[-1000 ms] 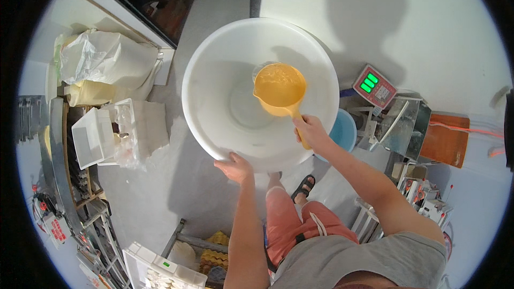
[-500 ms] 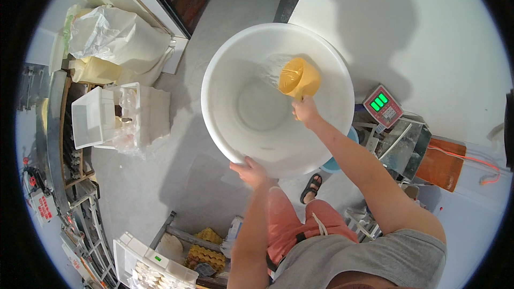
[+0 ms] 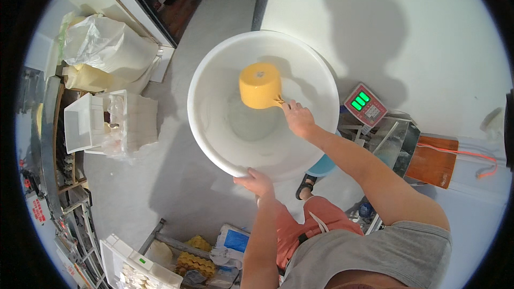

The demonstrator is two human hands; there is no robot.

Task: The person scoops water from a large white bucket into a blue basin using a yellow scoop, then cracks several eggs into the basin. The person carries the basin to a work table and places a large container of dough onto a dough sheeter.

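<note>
A large round white tub [image 3: 202, 149] stands in front of me. My left hand [image 3: 256, 183] grips its near rim, thumb over the edge. Over the inside of the tub my right hand [image 3: 297, 118] is closed round the handle of a yellow plastic dipper [image 3: 260, 86]. The dipper is tipped over, so its base with a small sticker faces up and its mouth is hidden. The tub's floor looks wet, but how much water lies there I cannot tell.
Right of the tub are a red-framed digital scale [image 3: 365, 104] with a green display and a light blue basin [image 3: 322, 166]. On the left stand a white foam box [image 3: 142, 123] and a stuffed white bag [image 3: 120, 48]. Yellow egg trays [image 3: 194, 265] lie near my left arm.
My right hand has swung the dipper leftward and turned it base-up. Splashing water beside the dipper no longer shows. My left hand still holds the tub's rim; the whole view has shifted slightly.
</note>
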